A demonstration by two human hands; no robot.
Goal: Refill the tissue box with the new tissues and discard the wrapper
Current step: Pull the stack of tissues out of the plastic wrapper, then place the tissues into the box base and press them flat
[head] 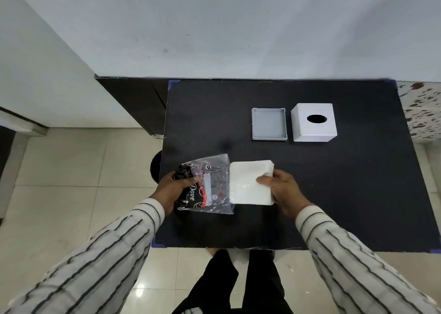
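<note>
The white tissue stack sits half out of the clear printed wrapper, near the table's front edge. The right hand has its fingers clamped on the stack's right side; the left hand grips the wrapper's closed end. Toward the back edge stand the white tissue box and, just left of it, its grey base tray.

"Dove" in white script on wrapper; smaller label print unreadable.

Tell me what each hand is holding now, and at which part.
The left hand grips the plastic wrapper at its closed left end. The right hand holds the tissue stack by its right edge.
</note>
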